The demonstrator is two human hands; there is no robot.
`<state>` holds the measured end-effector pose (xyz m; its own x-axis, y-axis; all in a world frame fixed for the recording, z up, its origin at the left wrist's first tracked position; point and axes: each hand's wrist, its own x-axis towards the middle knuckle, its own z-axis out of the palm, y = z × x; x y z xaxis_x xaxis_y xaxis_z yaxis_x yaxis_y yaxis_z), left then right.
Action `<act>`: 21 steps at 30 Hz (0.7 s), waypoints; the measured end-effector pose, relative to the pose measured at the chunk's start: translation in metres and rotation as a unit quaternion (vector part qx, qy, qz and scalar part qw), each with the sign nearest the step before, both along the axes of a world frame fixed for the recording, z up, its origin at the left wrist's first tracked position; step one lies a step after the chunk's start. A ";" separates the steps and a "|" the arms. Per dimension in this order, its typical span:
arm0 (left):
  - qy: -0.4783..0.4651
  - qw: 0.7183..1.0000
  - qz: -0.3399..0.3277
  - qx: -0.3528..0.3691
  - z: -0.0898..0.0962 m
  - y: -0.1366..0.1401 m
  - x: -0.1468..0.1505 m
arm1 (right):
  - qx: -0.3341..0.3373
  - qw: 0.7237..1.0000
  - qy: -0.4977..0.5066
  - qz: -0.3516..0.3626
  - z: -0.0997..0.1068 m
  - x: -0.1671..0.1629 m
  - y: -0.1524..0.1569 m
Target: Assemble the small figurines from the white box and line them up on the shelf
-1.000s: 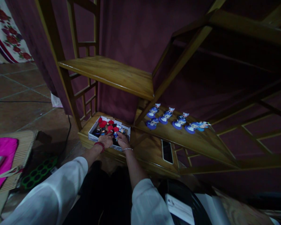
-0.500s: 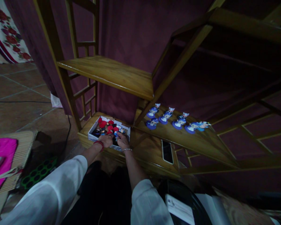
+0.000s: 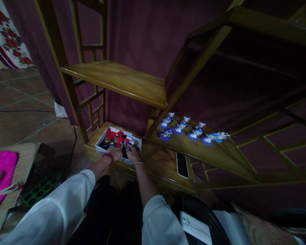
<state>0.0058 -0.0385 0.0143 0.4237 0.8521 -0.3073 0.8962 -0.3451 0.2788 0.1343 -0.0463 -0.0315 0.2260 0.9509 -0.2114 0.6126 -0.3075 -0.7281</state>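
Note:
A shallow white box (image 3: pixel 100 150) on the wooden ledge holds several small figurines with red, black and blue parts. Over its near side, my left hand (image 3: pixel 115 152), with a red bead bracelet at the wrist, has its fingers drawn together; what they hold is hidden. Close beside it, my right hand (image 3: pixel 133 154), wearing a thin bracelet, is closed around a small blue figurine (image 3: pixel 128 148). The fingertips of both hands nearly meet there. On the shelf to the right, several blue-haired figurines (image 3: pixel 180 127) stand on round purple bases in rows.
A phone (image 3: pixel 182 165) lies on the ledge right of the box. Above the box juts a wooden shelf (image 3: pixel 117 77), and a slanted post (image 3: pixel 188 80) separates the compartments. On the left are a pink cloth (image 3: pixel 2 175) and a green holed rack (image 3: pixel 42 189).
My right hand has shifted very slightly downward and left within the box, with the blue figurine at its fingers. My left hand stays almost in place, and the shelf figurines are unchanged.

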 end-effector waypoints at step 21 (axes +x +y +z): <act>-0.003 0.999 0.038 -0.010 -0.006 0.004 0.002 | -0.027 0.999 -0.035 -0.015 0.009 -0.003 0.000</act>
<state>0.0075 -0.0349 0.0084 0.3596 0.8755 -0.3228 0.9179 -0.2698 0.2909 0.1315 -0.0467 -0.0229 0.2708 0.9311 -0.2445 0.6518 -0.3643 -0.6652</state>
